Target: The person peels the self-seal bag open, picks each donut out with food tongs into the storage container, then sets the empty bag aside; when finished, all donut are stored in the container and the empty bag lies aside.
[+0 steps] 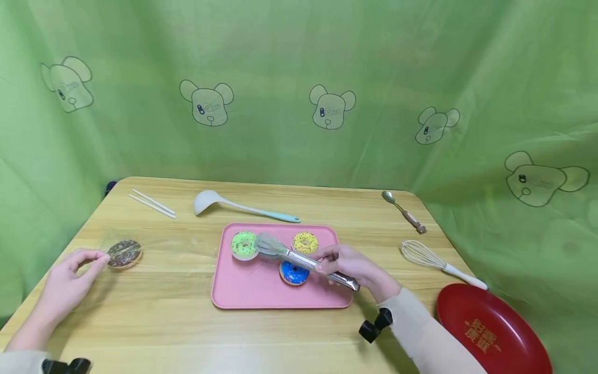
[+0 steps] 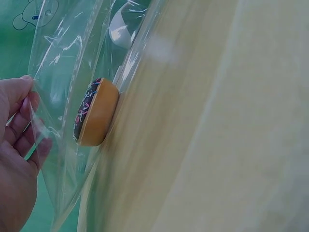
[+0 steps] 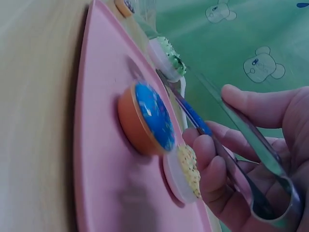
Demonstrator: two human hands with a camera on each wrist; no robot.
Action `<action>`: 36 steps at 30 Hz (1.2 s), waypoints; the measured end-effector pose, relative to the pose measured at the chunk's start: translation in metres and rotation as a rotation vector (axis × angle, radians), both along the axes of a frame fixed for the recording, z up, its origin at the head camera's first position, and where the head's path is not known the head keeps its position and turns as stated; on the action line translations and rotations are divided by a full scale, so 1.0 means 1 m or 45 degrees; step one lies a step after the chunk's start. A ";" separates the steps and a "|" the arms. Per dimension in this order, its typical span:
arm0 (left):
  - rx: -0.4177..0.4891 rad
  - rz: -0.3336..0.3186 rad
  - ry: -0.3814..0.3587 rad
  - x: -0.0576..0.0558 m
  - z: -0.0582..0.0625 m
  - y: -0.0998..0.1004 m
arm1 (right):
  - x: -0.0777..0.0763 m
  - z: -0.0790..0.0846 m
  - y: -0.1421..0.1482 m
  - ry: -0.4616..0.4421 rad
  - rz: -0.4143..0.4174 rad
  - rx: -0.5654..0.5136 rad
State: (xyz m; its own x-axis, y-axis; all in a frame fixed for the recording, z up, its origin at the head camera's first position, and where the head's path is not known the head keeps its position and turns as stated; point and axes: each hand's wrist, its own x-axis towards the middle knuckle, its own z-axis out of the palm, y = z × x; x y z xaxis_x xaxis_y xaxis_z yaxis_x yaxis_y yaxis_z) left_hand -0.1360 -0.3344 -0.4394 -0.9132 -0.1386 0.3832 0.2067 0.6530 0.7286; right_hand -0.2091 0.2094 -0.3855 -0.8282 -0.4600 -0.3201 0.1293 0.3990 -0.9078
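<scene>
My left hand (image 1: 67, 280) pinches the edge of a clear plastic bag (image 2: 58, 106) between thumb and fingertips. A chocolate donut with colored sprinkles (image 2: 99, 113) stands just beyond the fingers and appears to lie inside the bag. In my right hand (image 1: 350, 265) is a pair of metal tongs (image 1: 299, 258), held over the pink tray (image 1: 247, 295). Their tips point at the green donut (image 1: 243, 243) at the tray's upper left; the right wrist view shows the arms spread apart. Also on the tray are a yellow donut (image 1: 304, 241) and a blue donut (image 1: 294, 275), partly behind the tongs.
Behind the tray lies a ladle (image 1: 243, 205), with white chopsticks (image 1: 153, 203) to its left. A spoon (image 1: 404, 212), a whisk (image 1: 441, 263) and a red plate (image 1: 506, 324) line the right side. Green patterned cloth (image 1: 271, 150) hangs beyond the table.
</scene>
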 end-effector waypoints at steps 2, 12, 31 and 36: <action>0.000 0.007 -0.009 0.000 -0.001 0.000 | -0.003 0.002 0.001 0.010 -0.024 0.044; -0.007 0.007 -0.032 -0.002 -0.002 -0.002 | -0.016 0.009 -0.003 0.065 -0.113 0.224; 0.007 -0.007 -0.006 0.000 0.000 -0.001 | -0.003 0.007 0.018 0.287 -0.037 0.173; 0.001 -0.009 -0.012 0.000 0.000 0.000 | 0.005 0.000 0.011 0.269 -0.057 0.089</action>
State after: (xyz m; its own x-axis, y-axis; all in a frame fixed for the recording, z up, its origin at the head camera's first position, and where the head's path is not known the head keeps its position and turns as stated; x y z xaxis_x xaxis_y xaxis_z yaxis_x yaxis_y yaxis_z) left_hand -0.1356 -0.3348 -0.4396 -0.9179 -0.1325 0.3742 0.2040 0.6511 0.7311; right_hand -0.2040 0.2202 -0.3856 -0.8993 -0.4041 -0.1674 -0.0416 0.4600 -0.8869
